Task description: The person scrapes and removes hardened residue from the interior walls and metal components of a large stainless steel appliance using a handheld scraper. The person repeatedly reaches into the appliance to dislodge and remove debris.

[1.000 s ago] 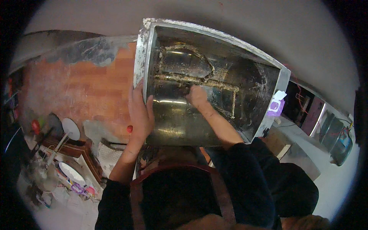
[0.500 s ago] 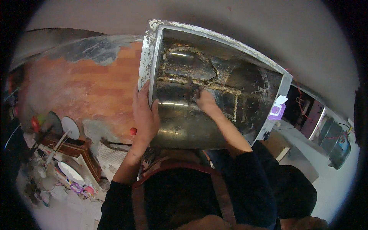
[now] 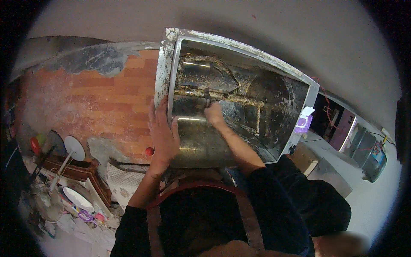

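Note:
In front of me stands a deep metal mixing trough (image 3: pixel 165 64), its grey rim flaked and spotted. A mixing shaft (image 3: pixel 244 100) crusted with pale dried residue runs across its inside, with bent arms attached. My left hand (image 3: pixel 165 135) lies on the left rim, fingers stretched out and thumb over the inner wall. Inside the trough, my right hand (image 3: pixel 214 115) is closed around a small dark tool (image 3: pixel 207 93), whose tip meets the crusted shaft. The tool's exact kind is too blurred to tell. Dark residue coats the trough's right inner wall.
A red knob (image 3: pixel 149 151) sticks out beside my left wrist. At the trough's right rim hangs a purple and white packet (image 3: pixel 304 122). A person in dark clothing (image 3: pixel 325 203) is close on my right. A white fan-like disc (image 3: pixel 75 147) and clutter stand at lower left.
My right hand has moved left along the shaft with the tool. The left hand stays on the rim, its fingers shifted slightly. The whole view has shifted a little.

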The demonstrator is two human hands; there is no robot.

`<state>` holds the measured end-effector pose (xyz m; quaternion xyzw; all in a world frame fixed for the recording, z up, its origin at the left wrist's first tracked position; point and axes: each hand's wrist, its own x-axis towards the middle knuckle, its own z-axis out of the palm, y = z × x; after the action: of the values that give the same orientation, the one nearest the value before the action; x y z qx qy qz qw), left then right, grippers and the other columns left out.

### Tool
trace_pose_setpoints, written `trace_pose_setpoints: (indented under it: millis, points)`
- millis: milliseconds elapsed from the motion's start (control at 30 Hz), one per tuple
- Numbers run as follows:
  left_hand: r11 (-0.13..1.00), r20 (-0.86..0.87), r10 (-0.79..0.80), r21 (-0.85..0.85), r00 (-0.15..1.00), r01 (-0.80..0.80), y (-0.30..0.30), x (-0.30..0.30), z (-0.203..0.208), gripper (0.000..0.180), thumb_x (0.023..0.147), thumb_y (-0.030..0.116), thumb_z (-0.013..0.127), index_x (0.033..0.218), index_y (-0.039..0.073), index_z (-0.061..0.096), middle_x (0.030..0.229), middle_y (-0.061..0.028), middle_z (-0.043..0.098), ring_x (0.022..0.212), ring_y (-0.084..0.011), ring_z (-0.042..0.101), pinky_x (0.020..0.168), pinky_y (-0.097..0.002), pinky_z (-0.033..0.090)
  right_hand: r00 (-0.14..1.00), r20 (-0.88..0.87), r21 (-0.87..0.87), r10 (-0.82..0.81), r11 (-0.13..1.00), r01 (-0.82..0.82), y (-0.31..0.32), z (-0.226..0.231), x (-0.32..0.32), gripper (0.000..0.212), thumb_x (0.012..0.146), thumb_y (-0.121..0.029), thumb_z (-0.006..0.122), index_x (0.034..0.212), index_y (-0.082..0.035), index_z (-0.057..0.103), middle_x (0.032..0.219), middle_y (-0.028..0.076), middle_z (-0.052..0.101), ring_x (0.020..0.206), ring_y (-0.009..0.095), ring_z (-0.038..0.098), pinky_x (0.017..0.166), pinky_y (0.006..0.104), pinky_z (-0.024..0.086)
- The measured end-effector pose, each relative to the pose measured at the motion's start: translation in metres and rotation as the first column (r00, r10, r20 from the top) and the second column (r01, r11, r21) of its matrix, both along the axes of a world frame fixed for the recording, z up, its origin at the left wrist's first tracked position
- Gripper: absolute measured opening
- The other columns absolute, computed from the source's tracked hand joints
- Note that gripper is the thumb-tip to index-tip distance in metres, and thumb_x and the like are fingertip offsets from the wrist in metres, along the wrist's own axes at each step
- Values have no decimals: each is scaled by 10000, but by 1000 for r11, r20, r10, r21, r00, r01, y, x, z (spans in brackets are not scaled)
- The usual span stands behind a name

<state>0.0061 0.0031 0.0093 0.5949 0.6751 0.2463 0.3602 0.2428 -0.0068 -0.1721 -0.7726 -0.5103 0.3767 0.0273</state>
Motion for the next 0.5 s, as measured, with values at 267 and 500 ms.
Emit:
trace_pose_setpoints:
  millis: [267, 500]
  points:
    - [1000, -20, 0, 17, 1000, 1, -1, -1, -4, 521, 1030, 196, 521, 1501, -1, 420, 1546, -203, 455, 1470, -493, 319, 1217, -559, 242, 975, 108, 75, -193, 980, 186, 2, 2, -15, 245, 966, -166, 613, 873, 53, 671, 845, 316, 695, 907, 495, 688, 742, 533, 532]
    - [999, -22, 3, 34, 1000, -2, 1, 1, -8, 528, 1028, 193, 528, 1508, 6, 414, 1558, -190, 447, 1484, -499, 299, 1209, -573, 241, 992, -27, -82, -123, 989, 121, 5, 5, -15, 229, 862, -133, 645, 973, 60, 699, 889, 339, 689, 925, 505, 682, 769, 524, 548]
